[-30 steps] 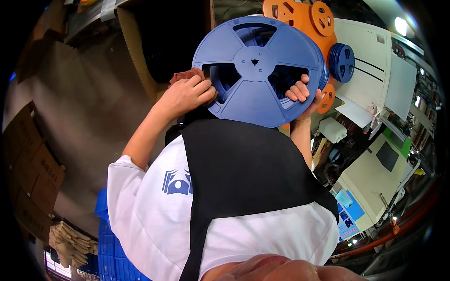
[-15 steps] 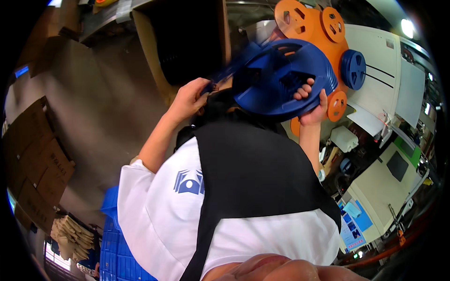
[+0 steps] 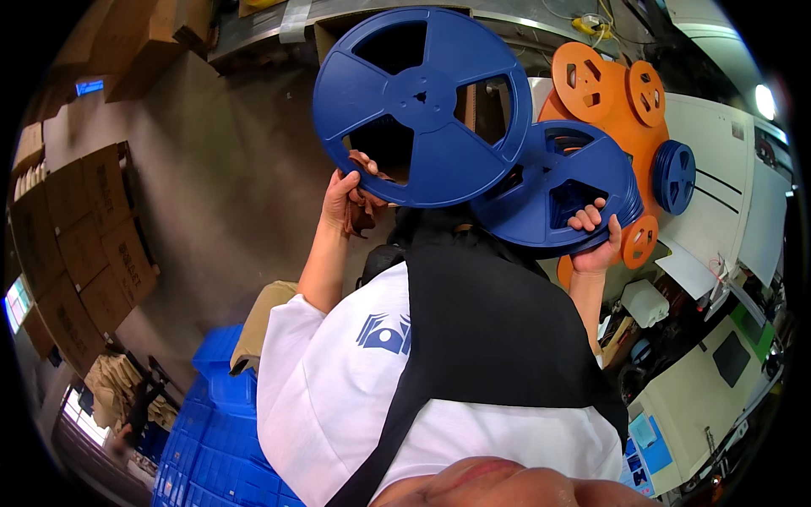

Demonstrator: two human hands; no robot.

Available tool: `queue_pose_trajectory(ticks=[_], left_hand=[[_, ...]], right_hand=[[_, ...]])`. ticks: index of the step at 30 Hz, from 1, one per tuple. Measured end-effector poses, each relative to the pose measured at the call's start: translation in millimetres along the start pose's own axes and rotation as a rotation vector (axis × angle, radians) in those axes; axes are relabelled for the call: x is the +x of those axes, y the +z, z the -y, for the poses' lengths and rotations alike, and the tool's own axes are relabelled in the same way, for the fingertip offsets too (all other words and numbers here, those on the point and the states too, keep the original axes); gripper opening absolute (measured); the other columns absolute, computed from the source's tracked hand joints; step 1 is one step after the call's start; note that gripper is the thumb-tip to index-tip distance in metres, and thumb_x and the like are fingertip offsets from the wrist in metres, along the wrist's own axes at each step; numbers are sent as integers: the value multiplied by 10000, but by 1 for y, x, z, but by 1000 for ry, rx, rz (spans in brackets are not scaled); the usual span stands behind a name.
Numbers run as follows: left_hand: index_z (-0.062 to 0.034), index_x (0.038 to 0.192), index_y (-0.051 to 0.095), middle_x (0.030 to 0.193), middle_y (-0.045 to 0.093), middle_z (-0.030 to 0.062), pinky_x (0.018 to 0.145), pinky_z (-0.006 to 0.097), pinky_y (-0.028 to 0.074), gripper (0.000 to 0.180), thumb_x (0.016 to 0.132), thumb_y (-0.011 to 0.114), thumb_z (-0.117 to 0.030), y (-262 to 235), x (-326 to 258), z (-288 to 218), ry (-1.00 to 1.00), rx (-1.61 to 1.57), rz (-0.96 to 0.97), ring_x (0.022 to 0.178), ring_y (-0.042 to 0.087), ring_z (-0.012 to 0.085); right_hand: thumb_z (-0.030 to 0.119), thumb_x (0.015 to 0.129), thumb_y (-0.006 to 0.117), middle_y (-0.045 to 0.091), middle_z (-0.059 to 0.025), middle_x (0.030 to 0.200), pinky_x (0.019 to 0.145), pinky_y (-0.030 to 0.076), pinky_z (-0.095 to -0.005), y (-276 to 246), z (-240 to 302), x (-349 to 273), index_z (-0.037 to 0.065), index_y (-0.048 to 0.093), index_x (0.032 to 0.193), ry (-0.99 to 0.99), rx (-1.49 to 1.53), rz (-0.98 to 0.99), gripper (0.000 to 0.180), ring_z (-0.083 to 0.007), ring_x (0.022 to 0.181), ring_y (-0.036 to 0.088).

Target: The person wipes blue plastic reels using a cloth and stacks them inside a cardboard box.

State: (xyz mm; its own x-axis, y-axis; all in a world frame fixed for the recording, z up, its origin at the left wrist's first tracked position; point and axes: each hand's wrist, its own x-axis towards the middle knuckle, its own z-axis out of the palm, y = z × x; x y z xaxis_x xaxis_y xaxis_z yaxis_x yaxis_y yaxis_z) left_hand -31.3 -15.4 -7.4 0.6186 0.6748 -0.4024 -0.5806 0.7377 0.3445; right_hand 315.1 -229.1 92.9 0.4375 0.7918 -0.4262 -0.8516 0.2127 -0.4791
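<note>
A large blue plastic reel [image 3: 460,156] faces me, raised flat-on in front of the apron, its openings showing what lies behind. My left hand [image 3: 342,190] grips its lower left rim, with a crumpled brown cloth [image 3: 361,215] between the fingers and the reel. To the right, several more blue reels [image 3: 524,203] are stacked together, and the raised reel overlaps their upper left edge. My right hand [image 3: 598,237] holds this stack at its lower right rim, fingers hooked through an opening and thumb outside.
Orange reels [image 3: 581,80] and a small blue reel stack [image 3: 676,177] stand at the right, by a white cabinet [image 3: 726,139]. A metal worktop [image 3: 262,40] runs along the far side, partly behind the reel. Cardboard boxes [image 3: 80,245] stand left; blue crates [image 3: 207,439] are at the lower left.
My left hand has swung the blurred reel up and left of the stack, turning it flat toward me. The brown cloth now shows. The head view has shifted, so the surroundings sit further right.
</note>
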Motion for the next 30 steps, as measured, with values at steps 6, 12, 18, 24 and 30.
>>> queue_pose_trajectory(ticks=[6,12,18,24,30], left_hand=[[-46,1087,477,980,558,108,770,423,564,341,803,651,-121,-15,-6,4,37,-39,5,901,624,307],[-61,1114,463,999,550,98,788,407,543,331,826,619,-105,-27,-10,6,74,-18,-49,912,612,293],[-24,1140,463,1001,558,114,714,375,554,322,847,579,-92,-39,-8,6,150,317,-209,807,635,260],[-2,1032,555,704,555,34,522,281,469,187,853,532,-49,-81,25,28,204,909,-615,570,574,136],[-1,1017,547,730,581,89,538,296,487,190,848,546,-87,-101,84,20,174,1223,-647,567,596,156]], right_hand=[[254,855,579,496,-31,775,723,414,-319,0,0,3,29,505,1094,25,-12,0,336,-145,705,470],[251,846,577,488,-28,771,718,410,-314,-2,1,4,26,507,1083,44,-29,-12,334,-142,698,462],[252,845,574,490,-31,776,718,412,-316,-1,0,4,28,504,1079,59,-49,-7,330,-143,697,462],[229,860,571,464,-26,779,730,399,-312,3,-3,1,21,484,1095,52,-61,5,326,-139,710,457],[248,845,574,488,-34,771,715,417,-319,10,-7,-6,28,499,1089,28,-77,-77,337,-145,696,467]])
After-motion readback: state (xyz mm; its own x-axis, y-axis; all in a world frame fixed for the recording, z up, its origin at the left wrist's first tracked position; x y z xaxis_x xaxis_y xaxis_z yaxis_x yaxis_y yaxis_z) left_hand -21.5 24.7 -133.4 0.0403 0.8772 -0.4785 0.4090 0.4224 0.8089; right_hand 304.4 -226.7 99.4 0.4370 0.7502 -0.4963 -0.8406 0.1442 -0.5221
